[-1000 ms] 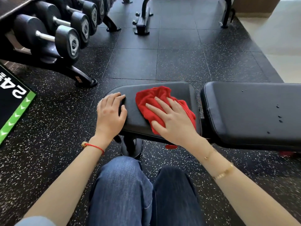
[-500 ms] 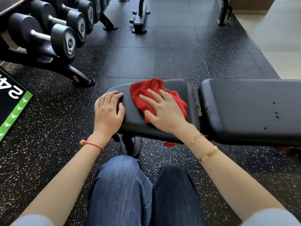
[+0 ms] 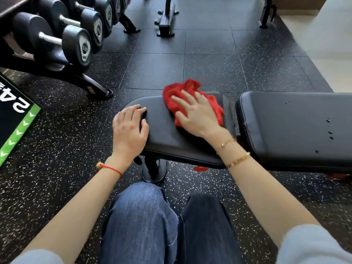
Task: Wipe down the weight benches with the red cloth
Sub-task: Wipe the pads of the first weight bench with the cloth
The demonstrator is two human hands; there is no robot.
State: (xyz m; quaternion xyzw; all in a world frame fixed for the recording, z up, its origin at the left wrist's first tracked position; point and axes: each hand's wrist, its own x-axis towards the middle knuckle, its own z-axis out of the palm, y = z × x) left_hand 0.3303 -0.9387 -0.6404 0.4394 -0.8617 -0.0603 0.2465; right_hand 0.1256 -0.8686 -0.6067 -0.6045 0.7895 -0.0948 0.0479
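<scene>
Now my flat right hand [image 3: 198, 115] has pushed the crumpled red cloth [image 3: 190, 88] to the far edge of the black padded bench [image 3: 171, 134], left hand [image 3: 129, 128] bracing open-fingered; back pad's droplets next.

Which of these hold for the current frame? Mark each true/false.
1. The right hand presses flat on the crumpled red cloth. True.
2. The red cloth lies on the long black padded back pad. False: it is on the smaller black padded seat pad.
3. The left hand rests on the seat pad's left edge. True.
4. The left hand holds a black rubber dumbbell. False: the dumbbells sit on the rack.
5. Droplets show on the back pad. True.
</scene>
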